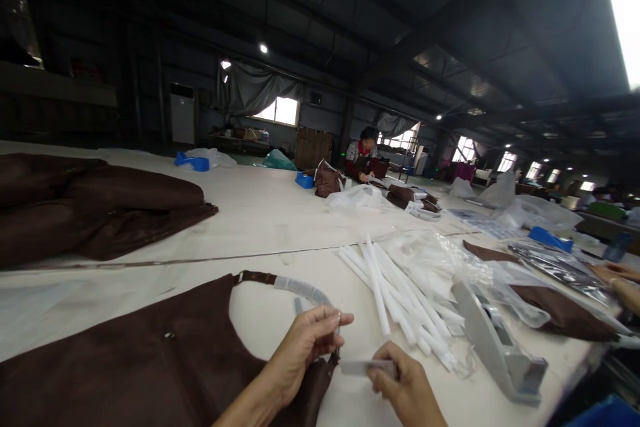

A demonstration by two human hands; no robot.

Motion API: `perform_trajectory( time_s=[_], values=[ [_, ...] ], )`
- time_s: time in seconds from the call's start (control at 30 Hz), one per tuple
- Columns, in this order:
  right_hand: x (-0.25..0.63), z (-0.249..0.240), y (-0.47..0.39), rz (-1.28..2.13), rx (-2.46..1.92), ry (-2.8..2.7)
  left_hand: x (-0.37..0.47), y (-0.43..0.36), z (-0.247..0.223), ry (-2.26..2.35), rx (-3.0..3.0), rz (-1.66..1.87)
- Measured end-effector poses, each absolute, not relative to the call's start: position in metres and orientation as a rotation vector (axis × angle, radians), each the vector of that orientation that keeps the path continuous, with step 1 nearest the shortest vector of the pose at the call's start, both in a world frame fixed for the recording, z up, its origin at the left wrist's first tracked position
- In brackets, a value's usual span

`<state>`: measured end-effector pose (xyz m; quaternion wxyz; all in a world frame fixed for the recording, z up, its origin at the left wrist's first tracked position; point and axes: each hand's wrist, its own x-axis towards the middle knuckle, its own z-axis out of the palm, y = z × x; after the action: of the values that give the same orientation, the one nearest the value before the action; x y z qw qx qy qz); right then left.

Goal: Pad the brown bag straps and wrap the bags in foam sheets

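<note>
A dark brown bag [165,347] lies on the white table, its strap [303,288] curving up and partly wrapped in pale film. My left hand [313,347] pinches the strap near its metal fitting at the bag's right side. Just right of it, my right hand [403,377] holds a flat, thin grey strip [357,367] between thumb and fingers. The strip's free end points toward the fitting. What the strip is made of is too unclear to tell.
White foam tubes [395,293] and clear plastic lie beyond my right hand, beside a grey tape dispenser [500,340]. More brown bags [100,203] rest at the far left. A person [364,155] works across the table; another person's hand [625,280] shows at the right edge.
</note>
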<state>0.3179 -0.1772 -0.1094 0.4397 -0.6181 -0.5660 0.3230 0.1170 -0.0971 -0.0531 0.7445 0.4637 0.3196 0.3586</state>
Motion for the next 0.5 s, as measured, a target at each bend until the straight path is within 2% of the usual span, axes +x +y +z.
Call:
perform_trajectory(
  time_s=[0.2,0.5],
  values=[
    [0.293,-0.093,-0.161,0.830,-1.241,-1.064,0.117,-0.096,-0.069,0.706,0.980,0.813],
    [0.289,-0.057,-0.145,0.709,-1.364,-1.546,0.117,-0.101,-0.071,0.676,1.026,0.845]
  ],
)
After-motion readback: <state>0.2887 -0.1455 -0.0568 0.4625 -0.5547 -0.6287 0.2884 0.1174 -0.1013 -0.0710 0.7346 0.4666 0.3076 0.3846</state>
